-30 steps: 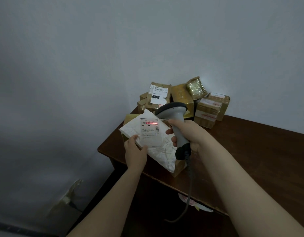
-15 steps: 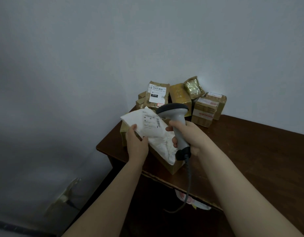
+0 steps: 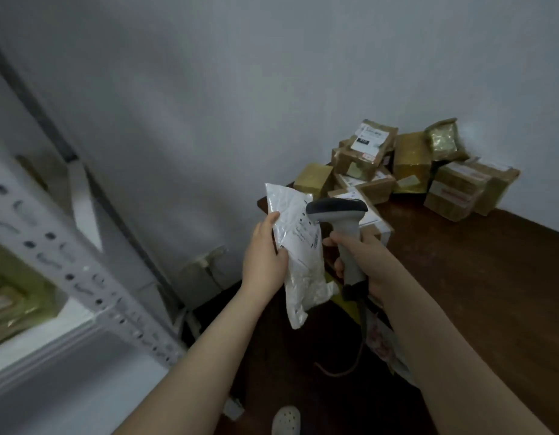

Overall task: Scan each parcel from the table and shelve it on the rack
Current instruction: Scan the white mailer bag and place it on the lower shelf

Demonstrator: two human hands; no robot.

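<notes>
**Scanned bag held in the gap between rack and table**

A bare grey wall (image 3: 209, 89) fills the far side from ten to two o'clock. At nine o'clock stands the white rack (image 3: 67, 271), its slotted post slanting down toward six. Brown shapes lie on its shelf at the far left edge, too blurred to tell apart. The dark brown table (image 3: 476, 277) takes up the side from one to four o'clock, its left edge running down toward the person. Between that edge and the rack post a strip of dark floor lies open, and both forearms reach up through it.

At one o'clock a heap of brown parcels (image 3: 407, 171) is stacked on the table's far corner against the wall.

The white plastic parcel (image 3: 300, 246) is in the air just off the table's left edge, upright, printed label turned toward three o'clock. The left hand (image 3: 262, 262) grips it by its nine o'clock edge, thumb across the front and fingers curled behind.

The right hand (image 3: 366, 265) is wrapped around the handle of the grey scanner (image 3: 347, 240). The dark scanner head sits beside the label; whether they touch I cannot tell. A cable (image 3: 350, 368) loops down from the handle. At six o'clock, a pale shoe (image 3: 286, 420) shows on the floor.
</notes>
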